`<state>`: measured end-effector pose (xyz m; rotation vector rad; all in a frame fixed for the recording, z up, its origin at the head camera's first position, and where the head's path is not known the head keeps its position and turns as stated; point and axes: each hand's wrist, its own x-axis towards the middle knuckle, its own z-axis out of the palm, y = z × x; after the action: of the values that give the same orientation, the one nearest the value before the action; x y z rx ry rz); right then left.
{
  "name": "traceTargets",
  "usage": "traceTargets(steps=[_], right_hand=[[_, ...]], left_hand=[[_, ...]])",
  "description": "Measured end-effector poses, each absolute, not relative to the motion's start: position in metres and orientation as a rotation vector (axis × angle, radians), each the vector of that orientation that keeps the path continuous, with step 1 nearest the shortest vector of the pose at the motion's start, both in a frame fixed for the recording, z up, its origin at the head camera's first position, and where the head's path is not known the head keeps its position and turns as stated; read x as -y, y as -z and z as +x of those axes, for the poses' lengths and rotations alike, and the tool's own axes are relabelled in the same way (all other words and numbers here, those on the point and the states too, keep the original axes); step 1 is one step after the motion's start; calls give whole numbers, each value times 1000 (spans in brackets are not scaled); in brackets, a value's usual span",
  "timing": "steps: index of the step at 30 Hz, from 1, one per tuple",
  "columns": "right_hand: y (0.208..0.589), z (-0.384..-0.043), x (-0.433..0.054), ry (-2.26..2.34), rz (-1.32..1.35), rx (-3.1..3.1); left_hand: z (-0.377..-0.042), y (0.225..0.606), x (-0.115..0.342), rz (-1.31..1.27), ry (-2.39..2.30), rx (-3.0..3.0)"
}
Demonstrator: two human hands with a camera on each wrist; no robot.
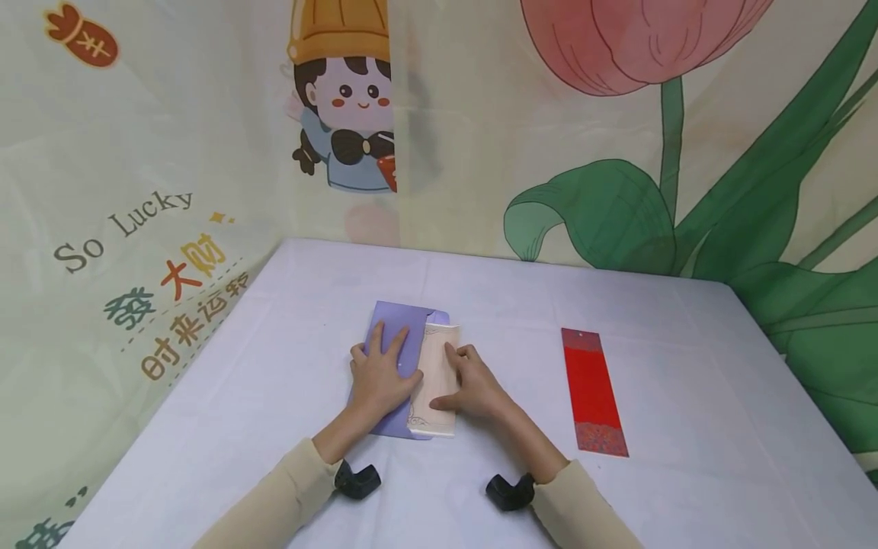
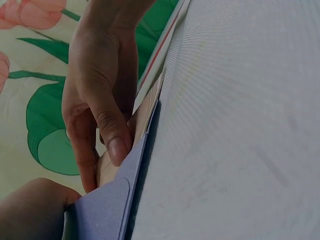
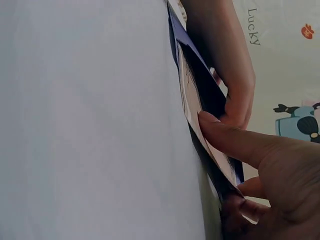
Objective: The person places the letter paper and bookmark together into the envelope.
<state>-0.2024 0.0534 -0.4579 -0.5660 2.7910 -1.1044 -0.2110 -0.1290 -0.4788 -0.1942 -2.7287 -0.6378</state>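
Observation:
A purple envelope (image 1: 391, 313) lies on the table with a cream card (image 1: 434, 358) with an ornate border along its right side. My left hand (image 1: 379, 375) rests on the envelope, fingers spread and thumb reaching to the card's left edge. At the card's right edge, my right hand (image 1: 478, 385) pinches it. The right wrist view shows the thumb (image 3: 227, 134) on the card's face and the other fingers round its edge. In the left wrist view, part of the envelope (image 2: 102, 207) covers the card; how far the card lies inside, I cannot tell.
A long red paper strip (image 1: 593, 389) with patterned ends lies to the right on the white-covered table (image 1: 713, 396). Printed cloth hangs behind and at the left of the table. Black wrist devices (image 1: 358, 482) sit at both sleeve cuffs.

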Motion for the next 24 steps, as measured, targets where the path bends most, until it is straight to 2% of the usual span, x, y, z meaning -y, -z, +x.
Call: traceTargets(steps=[17,24], right_hand=[[471,-206,-46,751,-872,-3055],[472,-207,-44,624,-906,-3111]], left_hand=[[-210,479,129,-205,614,2732],[-212,480,127,-190,609,2740]])
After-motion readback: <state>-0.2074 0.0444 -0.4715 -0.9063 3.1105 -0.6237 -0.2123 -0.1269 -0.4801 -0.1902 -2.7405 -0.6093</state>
